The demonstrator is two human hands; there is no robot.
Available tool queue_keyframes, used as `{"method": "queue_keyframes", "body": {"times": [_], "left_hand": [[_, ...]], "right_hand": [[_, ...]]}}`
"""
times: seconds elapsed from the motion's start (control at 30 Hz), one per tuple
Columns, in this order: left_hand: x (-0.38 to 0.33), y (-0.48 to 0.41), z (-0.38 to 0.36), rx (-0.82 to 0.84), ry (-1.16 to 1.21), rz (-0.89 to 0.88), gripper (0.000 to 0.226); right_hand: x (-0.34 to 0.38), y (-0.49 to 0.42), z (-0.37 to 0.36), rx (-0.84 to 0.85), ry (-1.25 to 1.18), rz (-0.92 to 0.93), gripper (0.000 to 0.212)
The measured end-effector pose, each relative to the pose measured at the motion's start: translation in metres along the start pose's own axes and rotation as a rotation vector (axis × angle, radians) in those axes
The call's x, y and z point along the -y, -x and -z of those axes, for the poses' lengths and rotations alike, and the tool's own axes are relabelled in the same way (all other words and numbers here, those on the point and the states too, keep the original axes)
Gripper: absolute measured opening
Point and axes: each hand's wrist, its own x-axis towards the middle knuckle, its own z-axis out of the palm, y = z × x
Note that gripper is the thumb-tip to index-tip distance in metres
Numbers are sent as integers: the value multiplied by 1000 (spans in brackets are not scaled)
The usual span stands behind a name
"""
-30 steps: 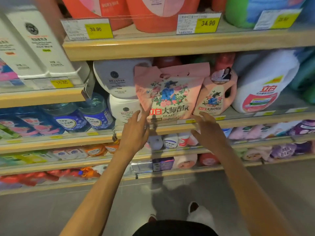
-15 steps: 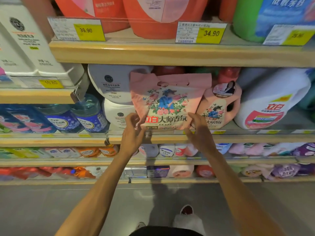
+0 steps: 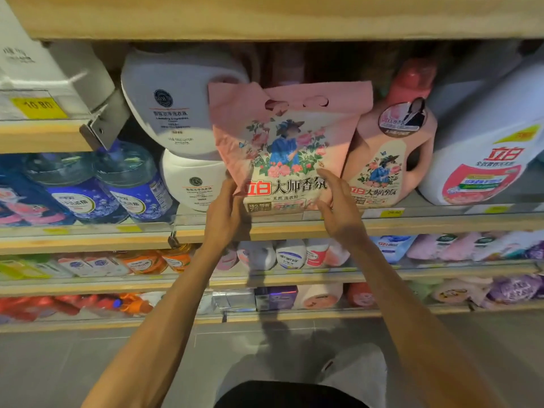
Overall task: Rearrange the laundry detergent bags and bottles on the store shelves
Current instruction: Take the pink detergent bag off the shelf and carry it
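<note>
The left hand grips the pink detergent bag at its 8 o'clock corner, the right hand at 4 o'clock; a pink bottle stands at 3 o'clock.

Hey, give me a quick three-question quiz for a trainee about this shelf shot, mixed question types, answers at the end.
1. True or false: the left hand and the right hand both hold the pink bag.
2. What stands directly to the right of the bag? A) a blue bottle B) a pink bottle C) an orange bottle
3. Fill in: the hands grip the bag at its ___ corners.
Key: 1 true; 2 B; 3 lower.
</note>
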Motion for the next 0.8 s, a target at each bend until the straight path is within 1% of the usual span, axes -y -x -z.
{"method": "queue_keyframes", "body": {"times": [0.1, 0.33, 0.43, 0.53, 0.67, 0.8], "left_hand": [[10, -7, -3, -34, 42, 48, 14], [9, -11, -7, -103, 115, 128, 19], [-1, -12, 1, -109, 175, 153, 20], [-17, -12, 16, -129, 256, 129, 21], [-50, -6, 34, -130, 354, 112, 30], [-65, 3, 54, -44, 419, 163, 19]], "right_hand": [[-1, -8, -6, 39, 62, -68, 66], [-3, -16, -6, 9, 53, -11, 72], [2, -16, 0, 15, 39, -6, 70], [12, -17, 12, 15, 19, 28, 68], [24, -14, 28, 68, -42, 68, 60], [41, 3, 30, 56, -78, 42, 47]]}}
